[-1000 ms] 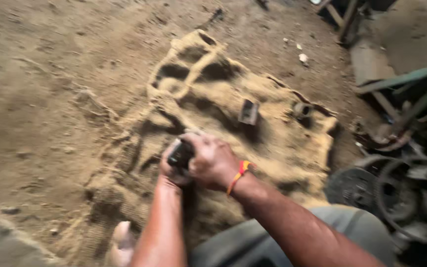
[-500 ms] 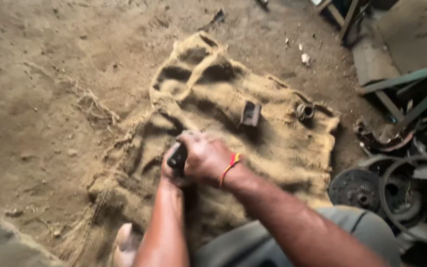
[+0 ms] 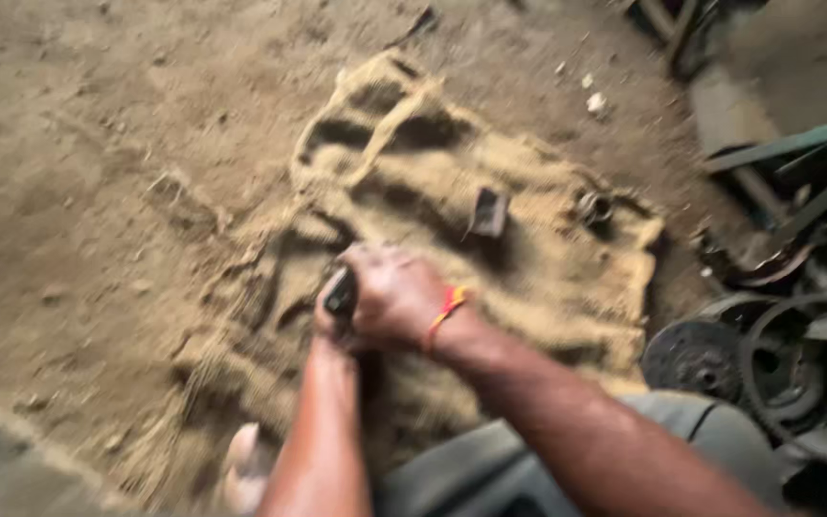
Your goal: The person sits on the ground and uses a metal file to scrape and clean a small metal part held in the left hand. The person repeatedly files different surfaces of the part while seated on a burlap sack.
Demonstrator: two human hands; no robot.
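Head view: both hands [image 3: 375,302] clasp closed around a dark object [image 3: 341,293] over burlap sacking [image 3: 528,278].

A rough workshop: dirt floor [image 3: 98,172], burlap sack [image 3: 528,278], greasy gears [image 3: 796,364] heaped aside.

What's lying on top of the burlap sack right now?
On the burlap sack lie a small dark metal block and a ring-shaped part. Both hands, right hand over left hand, grip a dark object; whatever lies beneath them is hidden.
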